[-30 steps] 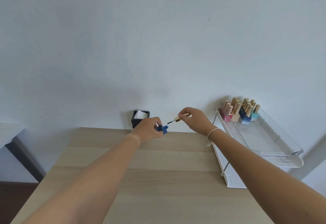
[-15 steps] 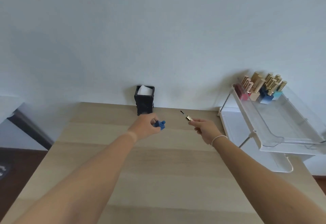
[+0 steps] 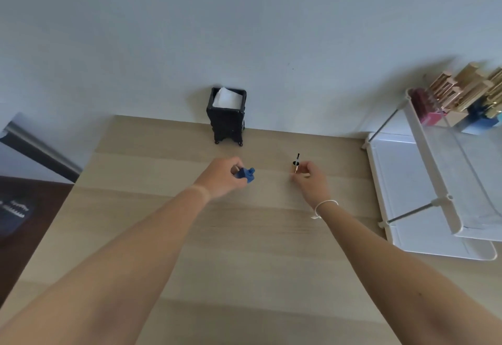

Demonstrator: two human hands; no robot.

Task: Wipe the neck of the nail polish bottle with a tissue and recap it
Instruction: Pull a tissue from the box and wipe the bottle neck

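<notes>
My left hand grips a small blue nail polish bottle, uncapped, with its neck pointing up and to the right, low over the wooden table. To its right, my right hand pinches the gold cap, whose dark brush sticks upward. Bottle and cap are well apart. A black holder with white tissue stands at the table's back edge against the wall, beyond both hands.
A white two-tier rack stands at the right edge of the table. Its upper tray holds several nail polish bottles with gold caps at the back. A dark floor and furniture lie past the table's left edge.
The cap with its brush has come out of the bottle and moved right. Both hands have dropped toward the table, and the view has tilted downward.
</notes>
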